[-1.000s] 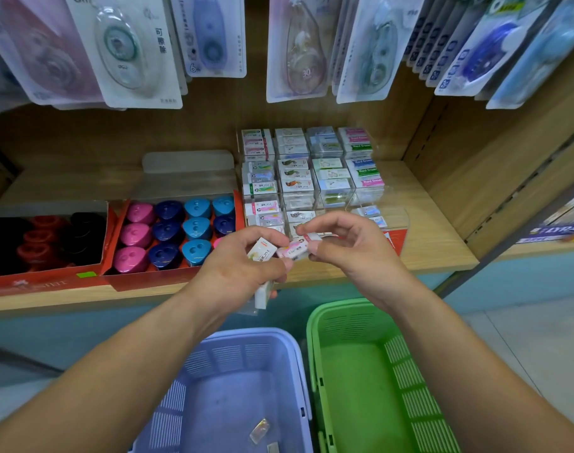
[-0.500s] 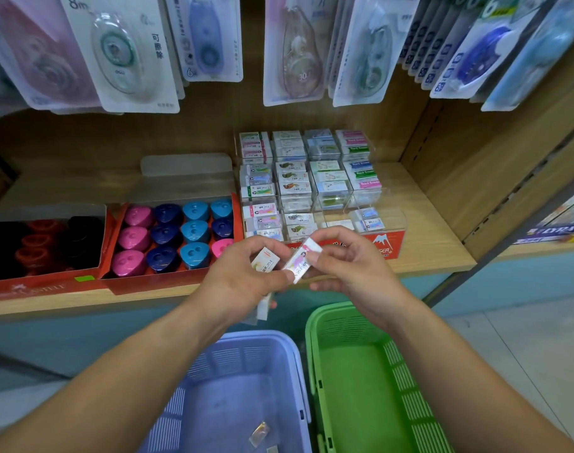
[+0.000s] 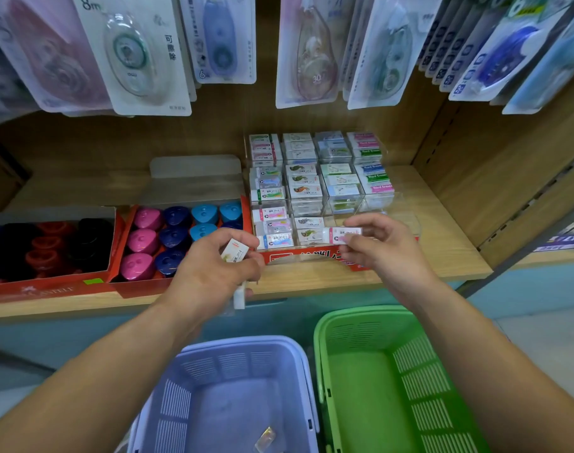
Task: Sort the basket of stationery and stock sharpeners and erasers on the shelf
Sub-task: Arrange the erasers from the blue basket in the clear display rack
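Observation:
My right hand (image 3: 382, 248) pinches a white eraser with a pink label (image 3: 341, 234), held level just above the front row of the clear eraser display (image 3: 406, 220). My left hand (image 3: 213, 276) grips a few white erasers (image 3: 235, 251); one sticks out above the fingers and another below the palm. Stacks of wrapped erasers (image 3: 303, 184) fill the display's compartments. A red box of pink, navy and blue sharpeners (image 3: 177, 237) sits left of it, partly hidden by my left hand. Below stand a lilac basket (image 3: 239, 348) and a green basket (image 3: 354, 318).
A second red box with red and black sharpeners (image 3: 50, 246) sits at the far left of the wooden shelf (image 3: 442, 256). Carded correction tapes (image 3: 132, 53) hang above. A small clear wrapper (image 3: 265, 438) lies in the lilac basket. A wooden side wall closes the shelf on the right.
My right hand took the pink-labelled eraser away from my left hand and carried it right and up to the display's front row. My left hand stayed near the shelf edge.

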The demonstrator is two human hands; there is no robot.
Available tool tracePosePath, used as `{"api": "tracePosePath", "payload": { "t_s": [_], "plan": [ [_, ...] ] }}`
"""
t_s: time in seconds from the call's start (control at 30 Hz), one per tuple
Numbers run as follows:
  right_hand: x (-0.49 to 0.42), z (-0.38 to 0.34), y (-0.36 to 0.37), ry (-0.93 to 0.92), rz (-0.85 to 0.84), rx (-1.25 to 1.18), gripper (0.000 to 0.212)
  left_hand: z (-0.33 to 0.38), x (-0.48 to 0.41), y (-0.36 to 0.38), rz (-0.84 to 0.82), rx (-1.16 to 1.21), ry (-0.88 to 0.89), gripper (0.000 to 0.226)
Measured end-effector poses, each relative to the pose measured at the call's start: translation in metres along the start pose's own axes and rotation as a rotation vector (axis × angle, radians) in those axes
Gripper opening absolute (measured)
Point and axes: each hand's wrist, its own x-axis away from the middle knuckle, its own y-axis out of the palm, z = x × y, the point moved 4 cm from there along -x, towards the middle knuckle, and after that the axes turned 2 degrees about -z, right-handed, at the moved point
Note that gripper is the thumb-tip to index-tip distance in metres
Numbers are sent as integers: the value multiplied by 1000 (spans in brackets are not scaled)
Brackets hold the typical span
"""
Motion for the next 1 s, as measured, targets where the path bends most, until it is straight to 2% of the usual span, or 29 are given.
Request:
{"api": "tracePosePath", "payload": {
  "t_s": [0.13,0.27,0.4,0.53,0.7,0.87,1.0],
  "plan": [
    [-8,-3,2,-26,-1,1,21,-2,-1,-9,26,3,2,23],
    [-17,-13,-18,-66,152,87,21,-4,-2,-4,16,-15,21,23],
    [-28,-25,-64,-124,321,219,20,-4,-7,12,-12,-17,29,22],
    [-46,-26,-94,-109,379,467,24,-2,-12,30,-40,6,32,22],
    [-68,-22,-86,-132,255,767,23,-3,-16,43,-47,-19,25,21],
    [-80,-18,-87,-83,140,847,14,-6,-19,45,-45,-38,18,20],
    [-74,-17,-92,-23,-29,922,6,-9,-22,42,-47,-43,-3,26]
  ]
}}
